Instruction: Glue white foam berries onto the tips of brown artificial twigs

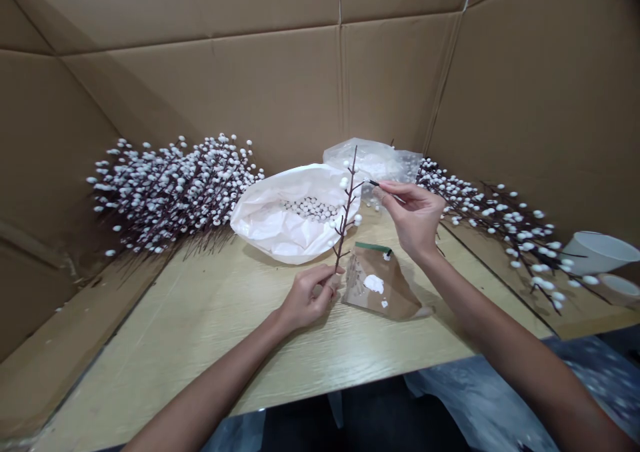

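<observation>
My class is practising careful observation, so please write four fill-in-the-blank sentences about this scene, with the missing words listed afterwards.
1. The left hand grips the ____ end of the upright stem.
2. The flat piece bearing a white blob is coloured ____.
3. The strip along that piece's far edge is coloured ____.
4. The white cup stands at the picture's ____ side.

Missing words: lower; brown; green; right.

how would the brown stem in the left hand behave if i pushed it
The brown stem is probably fairly stiff: it stands straight though the left hand grips only its lower end. Being so thin, it is likely light, and might snap under a hard push.
</observation>
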A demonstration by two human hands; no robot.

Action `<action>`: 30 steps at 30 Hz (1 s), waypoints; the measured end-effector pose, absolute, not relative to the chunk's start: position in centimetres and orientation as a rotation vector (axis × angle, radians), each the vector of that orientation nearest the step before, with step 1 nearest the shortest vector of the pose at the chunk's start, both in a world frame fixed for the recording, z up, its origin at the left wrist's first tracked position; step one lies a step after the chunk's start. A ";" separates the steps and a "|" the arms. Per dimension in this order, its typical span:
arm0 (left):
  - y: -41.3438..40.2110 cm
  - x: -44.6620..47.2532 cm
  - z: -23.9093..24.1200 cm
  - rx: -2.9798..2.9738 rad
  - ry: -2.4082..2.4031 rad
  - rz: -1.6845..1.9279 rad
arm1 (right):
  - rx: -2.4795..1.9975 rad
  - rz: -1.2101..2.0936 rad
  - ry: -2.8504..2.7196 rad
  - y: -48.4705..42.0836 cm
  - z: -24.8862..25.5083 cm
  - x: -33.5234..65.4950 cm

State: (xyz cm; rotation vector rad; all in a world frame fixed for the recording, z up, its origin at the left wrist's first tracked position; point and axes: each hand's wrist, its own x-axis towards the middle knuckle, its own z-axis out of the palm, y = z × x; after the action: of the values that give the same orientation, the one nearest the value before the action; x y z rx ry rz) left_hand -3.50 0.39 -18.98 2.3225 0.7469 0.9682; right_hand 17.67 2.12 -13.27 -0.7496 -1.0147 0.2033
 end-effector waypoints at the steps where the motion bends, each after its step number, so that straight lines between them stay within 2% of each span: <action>1: 0.4 -3.5 -19.0 2.329 0.747 0.963 | -0.755 0.203 -1.013 2.1 -13.3 17.7; 23: 0.4 -3.6 -19.1 2.318 0.746 0.953 | -0.739 0.198 -1.021 1.7 -12.6 17.8; 30: 0.4 -3.7 -19.0 2.384 0.741 0.935 | -0.720 0.083 -0.965 2.3 -12.4 19.4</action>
State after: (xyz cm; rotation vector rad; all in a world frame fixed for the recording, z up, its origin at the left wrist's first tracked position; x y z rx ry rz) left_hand -3.66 0.44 -19.04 2.3843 0.7412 0.9353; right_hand 19.36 2.35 -12.35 -0.7204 -0.9648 0.0834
